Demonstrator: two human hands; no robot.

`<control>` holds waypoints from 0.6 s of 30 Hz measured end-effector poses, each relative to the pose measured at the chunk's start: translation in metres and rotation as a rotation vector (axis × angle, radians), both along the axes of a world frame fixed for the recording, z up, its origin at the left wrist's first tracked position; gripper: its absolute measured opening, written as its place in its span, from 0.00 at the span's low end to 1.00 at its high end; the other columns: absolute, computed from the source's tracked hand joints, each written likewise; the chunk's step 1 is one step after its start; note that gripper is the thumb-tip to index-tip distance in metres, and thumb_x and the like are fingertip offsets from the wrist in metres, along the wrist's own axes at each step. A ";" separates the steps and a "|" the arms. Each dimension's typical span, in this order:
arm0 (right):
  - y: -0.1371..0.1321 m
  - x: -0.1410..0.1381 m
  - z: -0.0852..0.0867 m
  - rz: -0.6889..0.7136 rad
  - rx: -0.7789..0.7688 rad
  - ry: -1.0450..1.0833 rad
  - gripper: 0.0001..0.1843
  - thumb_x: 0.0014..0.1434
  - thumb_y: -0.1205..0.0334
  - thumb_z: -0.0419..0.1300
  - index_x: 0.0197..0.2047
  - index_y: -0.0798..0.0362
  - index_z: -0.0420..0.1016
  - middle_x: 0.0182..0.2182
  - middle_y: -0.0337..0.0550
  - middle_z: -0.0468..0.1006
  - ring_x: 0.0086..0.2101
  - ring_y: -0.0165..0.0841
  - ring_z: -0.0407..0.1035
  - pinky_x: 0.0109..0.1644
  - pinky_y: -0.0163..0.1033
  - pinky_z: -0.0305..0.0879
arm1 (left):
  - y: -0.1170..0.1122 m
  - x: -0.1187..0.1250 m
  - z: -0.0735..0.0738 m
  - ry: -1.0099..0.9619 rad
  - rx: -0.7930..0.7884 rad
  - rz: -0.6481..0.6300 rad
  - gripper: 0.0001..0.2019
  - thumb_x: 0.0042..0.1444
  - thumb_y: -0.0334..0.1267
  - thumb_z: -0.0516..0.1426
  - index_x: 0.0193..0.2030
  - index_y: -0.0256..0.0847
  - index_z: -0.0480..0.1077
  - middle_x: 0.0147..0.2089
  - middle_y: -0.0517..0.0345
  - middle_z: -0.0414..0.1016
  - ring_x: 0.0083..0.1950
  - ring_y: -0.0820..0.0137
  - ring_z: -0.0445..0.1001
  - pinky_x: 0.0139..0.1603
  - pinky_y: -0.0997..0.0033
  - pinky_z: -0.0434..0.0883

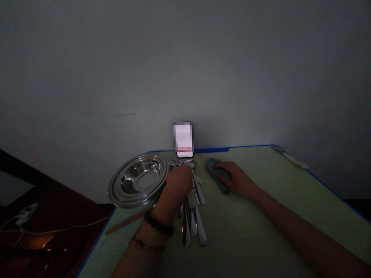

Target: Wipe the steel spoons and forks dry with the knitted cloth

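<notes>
My left hand rests closed over a bunch of metal spoons lying on the green table; its fingers curl down around their upper ends. A beaded bracelet sits on that wrist. My right hand lies on a grey-blue cloth to the right of the spoons, fingers pressed down on it. A stack of steel plates and a bowl stands just left of my left hand.
A phone leans upright against the grey wall behind the spoons. A wooden stick lies by the table's left edge. A white knife-like object rests at the far right corner. Cables and a charger lie on the dark floor left.
</notes>
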State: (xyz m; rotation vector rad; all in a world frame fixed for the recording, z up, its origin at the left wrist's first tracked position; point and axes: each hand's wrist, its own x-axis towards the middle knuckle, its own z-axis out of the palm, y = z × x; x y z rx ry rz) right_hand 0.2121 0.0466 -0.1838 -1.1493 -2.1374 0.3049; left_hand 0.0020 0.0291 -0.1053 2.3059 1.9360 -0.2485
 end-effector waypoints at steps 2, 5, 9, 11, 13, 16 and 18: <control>0.000 0.001 0.000 -0.001 -0.006 0.000 0.16 0.55 0.62 0.55 0.48 0.51 0.70 0.45 0.48 0.74 0.47 0.40 0.65 0.52 0.51 0.60 | 0.005 -0.003 0.002 -0.001 0.002 -0.014 0.15 0.60 0.39 0.54 0.52 0.37 0.65 0.51 0.50 0.68 0.47 0.64 0.71 0.45 0.57 0.71; 0.001 0.003 -0.001 -0.002 -0.013 -0.002 0.16 0.55 0.63 0.55 0.48 0.52 0.70 0.46 0.48 0.74 0.47 0.40 0.65 0.53 0.50 0.60 | 0.010 -0.008 0.007 -0.018 0.025 -0.035 0.14 0.60 0.39 0.54 0.51 0.37 0.65 0.50 0.51 0.69 0.46 0.65 0.71 0.45 0.57 0.71; 0.003 0.004 -0.002 -0.002 -0.014 -0.003 0.16 0.54 0.64 0.55 0.47 0.52 0.70 0.45 0.48 0.74 0.47 0.40 0.64 0.53 0.51 0.59 | 0.011 -0.011 0.012 -0.050 0.052 -0.051 0.11 0.60 0.39 0.53 0.47 0.36 0.68 0.47 0.52 0.71 0.45 0.66 0.72 0.45 0.58 0.71; 0.002 0.005 -0.001 -0.003 -0.014 0.000 0.16 0.54 0.64 0.55 0.47 0.52 0.70 0.45 0.48 0.74 0.46 0.40 0.65 0.52 0.51 0.60 | 0.011 -0.010 0.012 -0.056 0.064 -0.046 0.12 0.60 0.39 0.54 0.47 0.36 0.67 0.47 0.52 0.71 0.45 0.66 0.72 0.45 0.58 0.71; 0.002 0.005 -0.001 -0.004 -0.014 0.006 0.16 0.55 0.63 0.55 0.47 0.52 0.70 0.45 0.48 0.74 0.46 0.40 0.65 0.52 0.50 0.60 | 0.012 -0.007 0.009 -0.054 0.074 -0.039 0.12 0.60 0.40 0.54 0.48 0.36 0.67 0.47 0.52 0.71 0.45 0.66 0.72 0.45 0.58 0.71; 0.002 0.006 0.000 -0.003 -0.012 0.012 0.16 0.54 0.63 0.56 0.48 0.51 0.70 0.45 0.48 0.74 0.46 0.39 0.65 0.52 0.50 0.60 | 0.014 -0.003 0.005 -0.055 0.088 -0.046 0.12 0.62 0.38 0.50 0.42 0.33 0.70 0.43 0.47 0.74 0.44 0.63 0.73 0.45 0.59 0.70; 0.002 0.006 0.001 -0.001 -0.011 0.008 0.16 0.54 0.63 0.55 0.48 0.51 0.70 0.45 0.48 0.74 0.46 0.39 0.65 0.52 0.50 0.60 | 0.014 0.000 0.003 -0.071 0.099 -0.057 0.13 0.61 0.39 0.50 0.39 0.32 0.72 0.41 0.41 0.75 0.44 0.58 0.74 0.44 0.59 0.69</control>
